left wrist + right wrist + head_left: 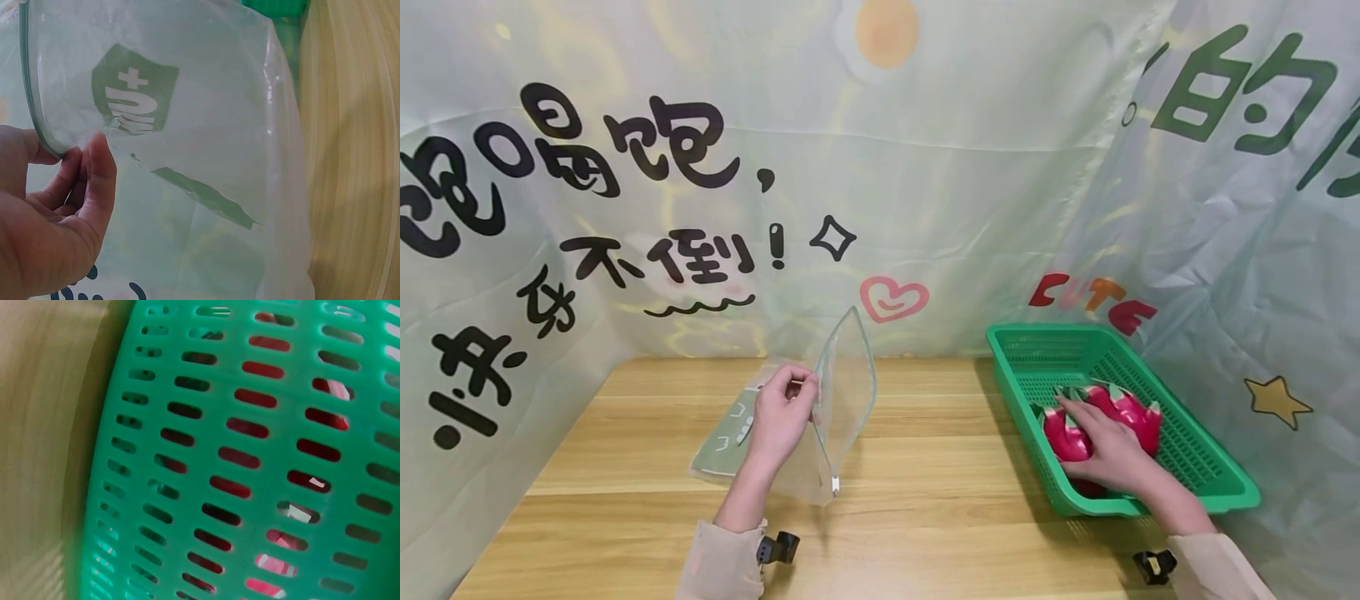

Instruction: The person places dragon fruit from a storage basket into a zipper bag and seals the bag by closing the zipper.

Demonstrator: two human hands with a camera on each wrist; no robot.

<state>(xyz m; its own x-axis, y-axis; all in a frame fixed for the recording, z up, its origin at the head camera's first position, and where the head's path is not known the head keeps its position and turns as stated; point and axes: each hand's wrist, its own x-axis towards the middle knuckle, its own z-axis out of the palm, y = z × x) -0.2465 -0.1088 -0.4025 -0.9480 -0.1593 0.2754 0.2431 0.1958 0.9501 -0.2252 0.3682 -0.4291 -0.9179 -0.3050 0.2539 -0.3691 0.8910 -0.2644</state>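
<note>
My left hand (782,417) pinches the zip edge of a clear plastic zipper bag (846,400), whose mouth gapes toward the right. In the left wrist view the fingertips hold that rim, and a green shield print shows on the bag (187,112). My right hand (1108,450) reaches into a green plastic basket (1232,487). Its thumb and fingers lie around a pink-red dragon fruit (1066,437) with green tips. More dragon fruit (1138,421) lies just beyond that hand. The right wrist view shows mostly the slotted basket wall (200,434), which hides the hand.
Both the bag and the basket rest on a light wooden table (925,500). A printed fabric backdrop (962,208) rises behind the table and along the basket's right side. Small black devices (778,547) sit at both wrists.
</note>
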